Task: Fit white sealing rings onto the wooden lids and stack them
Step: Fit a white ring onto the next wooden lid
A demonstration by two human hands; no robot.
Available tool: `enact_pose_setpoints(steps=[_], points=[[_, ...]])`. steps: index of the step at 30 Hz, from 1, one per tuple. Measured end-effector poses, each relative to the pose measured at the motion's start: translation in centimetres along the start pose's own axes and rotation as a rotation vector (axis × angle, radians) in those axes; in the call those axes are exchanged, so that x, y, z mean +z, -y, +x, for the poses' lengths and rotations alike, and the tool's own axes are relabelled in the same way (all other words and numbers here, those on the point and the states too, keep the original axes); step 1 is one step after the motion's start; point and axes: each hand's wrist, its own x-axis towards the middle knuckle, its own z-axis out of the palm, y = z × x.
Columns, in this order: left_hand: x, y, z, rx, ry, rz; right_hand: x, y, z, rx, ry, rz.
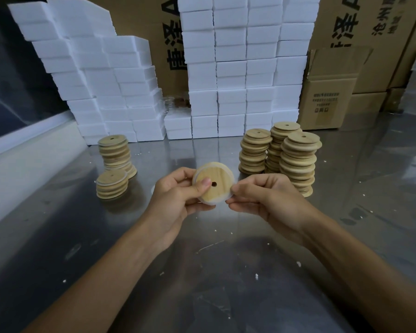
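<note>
A round wooden lid (215,191) with a small centre hole is held up over the metal table (202,272). My left hand (178,198) grips it, thumb pressed on its face. My right hand (264,198) pinches the white sealing ring (229,197) at the lid's right rim. On the left stand a tall stack (117,153) and a short stack (112,185) of lids with white rings. At the right rise three stacks of bare wooden lids (298,163).
White foam blocks (238,75) are piled high along the back, with brown cardboard boxes (329,92) behind and at the right. Small white crumbs lie scattered on the shiny table. A pale ledge runs along the left edge.
</note>
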Motion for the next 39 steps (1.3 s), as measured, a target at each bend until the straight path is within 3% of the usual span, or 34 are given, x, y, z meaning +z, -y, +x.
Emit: enact_pose_setpoints(steps=[5, 17, 24, 39], points=[[0.0, 0.0, 0.0, -0.035, 0.028, -0.017, -0.7, 0.3, 0.0, -0.06, 0.063, -0.101], [0.2, 0.8, 0.2, -0.099, -0.014, -0.225, 0.5, -0.4, -0.1, -0.099, -0.083, -0.173], [-0.3, 0.5, 0.2, -0.008, 0.009, 0.143, 0.6, -0.5, -0.1, -0.076, -0.06, -0.197], [-0.7, 0.0, 0.1, -0.039, 0.117, 0.069, 0.0, 0.0, -0.2, -0.124, 0.055, -0.162]])
